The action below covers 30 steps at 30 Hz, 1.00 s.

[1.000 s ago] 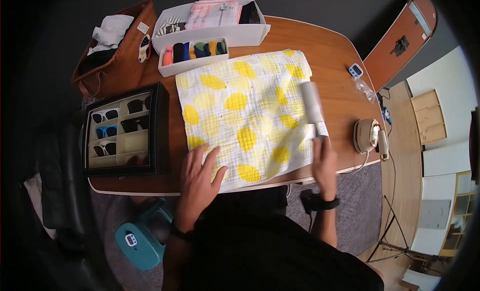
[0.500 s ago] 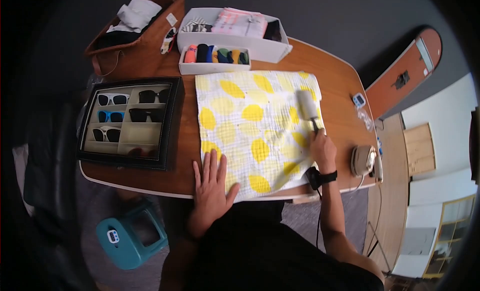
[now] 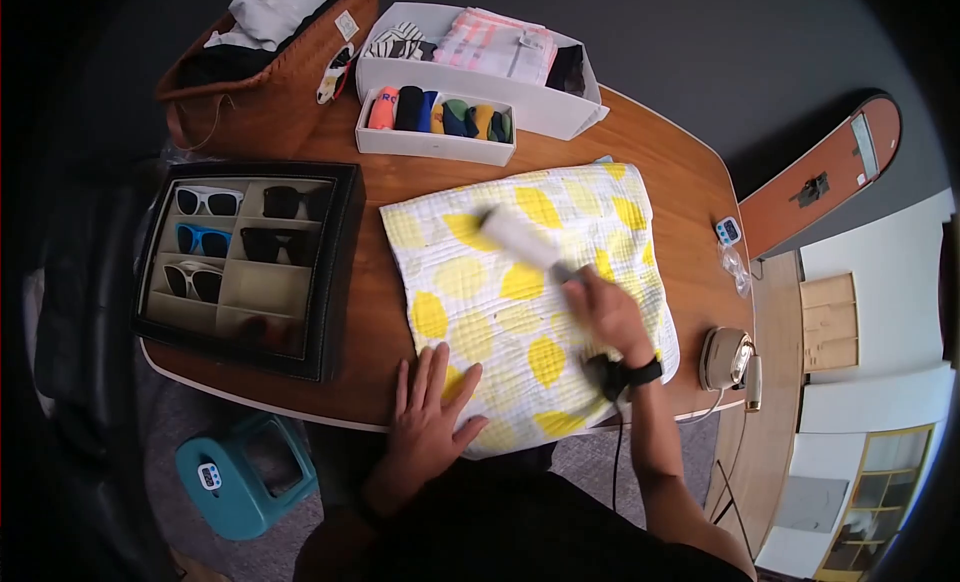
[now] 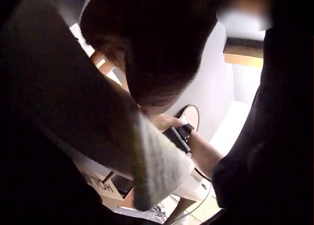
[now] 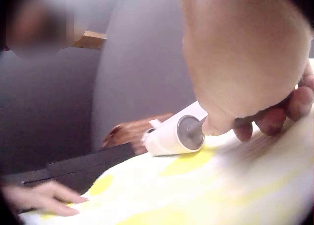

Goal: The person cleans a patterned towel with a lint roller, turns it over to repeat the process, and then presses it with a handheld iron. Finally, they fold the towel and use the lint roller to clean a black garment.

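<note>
A white cloth with yellow lemon prints lies spread on the wooden table, its near edge hanging over the front. My right hand grips a lint roller by its handle, the white roll blurred over the cloth's upper left part. The right wrist view shows the roll right at the cloth surface, fingers curled round the handle. My left hand rests with spread fingers on the cloth's near left edge. In the left wrist view, the cloth's edge hangs beside the dark, shadowed hand.
A black case of sunglasses stands left of the cloth. Behind are a box of rolled socks, a white box of folded fabrics and a brown basket. A beige steamer and small timer sit at right.
My right hand has swept the lint roller leftward from the cloth's right side. The cloth sits slightly turned, and the left hand stays on its near left edge. The head view has shifted.
</note>
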{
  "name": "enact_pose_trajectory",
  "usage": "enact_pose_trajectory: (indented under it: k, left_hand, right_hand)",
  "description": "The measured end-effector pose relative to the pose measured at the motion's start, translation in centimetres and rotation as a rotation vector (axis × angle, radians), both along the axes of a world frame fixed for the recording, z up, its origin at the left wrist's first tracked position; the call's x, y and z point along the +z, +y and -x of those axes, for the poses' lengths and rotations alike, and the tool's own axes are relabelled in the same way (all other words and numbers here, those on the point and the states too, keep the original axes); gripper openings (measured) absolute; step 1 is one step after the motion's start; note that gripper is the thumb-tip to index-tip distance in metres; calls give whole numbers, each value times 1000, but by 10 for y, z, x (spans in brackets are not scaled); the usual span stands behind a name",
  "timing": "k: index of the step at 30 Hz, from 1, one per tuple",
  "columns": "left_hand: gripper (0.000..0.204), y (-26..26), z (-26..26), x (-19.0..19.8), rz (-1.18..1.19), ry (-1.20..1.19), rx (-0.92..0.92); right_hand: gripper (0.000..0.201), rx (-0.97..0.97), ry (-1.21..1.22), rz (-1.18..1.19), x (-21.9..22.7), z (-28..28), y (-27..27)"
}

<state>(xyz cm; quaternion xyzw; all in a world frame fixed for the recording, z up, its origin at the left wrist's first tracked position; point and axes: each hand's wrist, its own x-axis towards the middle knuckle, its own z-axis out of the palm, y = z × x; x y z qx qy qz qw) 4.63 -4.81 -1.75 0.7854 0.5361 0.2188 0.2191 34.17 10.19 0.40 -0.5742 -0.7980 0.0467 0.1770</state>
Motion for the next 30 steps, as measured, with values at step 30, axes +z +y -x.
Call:
enact_pose_trajectory:
  k: [30]
  left_hand:
    - [26, 131, 48, 114, 28, -175, -191]
  right_hand:
    - [30, 43, 449, 97, 21, -137, 213]
